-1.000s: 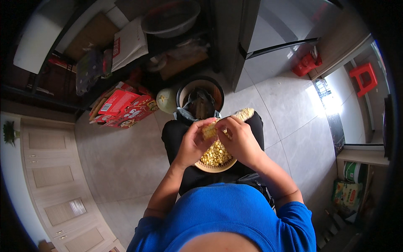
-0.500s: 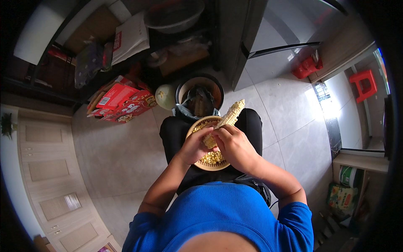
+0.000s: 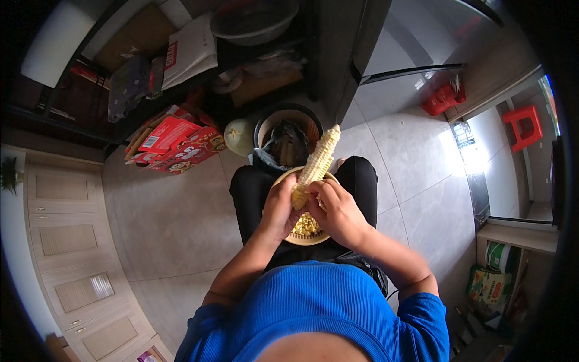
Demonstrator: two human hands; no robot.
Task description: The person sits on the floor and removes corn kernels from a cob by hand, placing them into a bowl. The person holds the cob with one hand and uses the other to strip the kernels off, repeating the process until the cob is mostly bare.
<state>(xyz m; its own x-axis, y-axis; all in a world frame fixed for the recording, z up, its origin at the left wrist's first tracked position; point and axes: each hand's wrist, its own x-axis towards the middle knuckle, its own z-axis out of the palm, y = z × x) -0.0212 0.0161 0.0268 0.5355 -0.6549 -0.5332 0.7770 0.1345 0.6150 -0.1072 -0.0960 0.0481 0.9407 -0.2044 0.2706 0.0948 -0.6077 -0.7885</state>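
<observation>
Cabinets (image 3: 66,241) with pale panelled doors fill the far left, above a tiled floor (image 3: 175,223). Further right, red cardboard boxes (image 3: 175,142) lie at the foot of dark shelving, and a pale round melon (image 3: 239,136) sits just beside a black bin (image 3: 287,136) lined with a bag. The person sits with black-clad knees apart, a shallow bowl (image 3: 306,232) of loose yellow kernels resting on the lap. The left hand (image 3: 278,208) curls shut around the lower end of a corn cob (image 3: 316,164), which stands tilted above the bowl, its upper part mostly stripped and pale. The right hand (image 3: 335,210) closes on the same lower end, thumb against the remaining kernels. Far right, a red stool (image 3: 523,125) stands in bright light beyond a doorway.
</observation>
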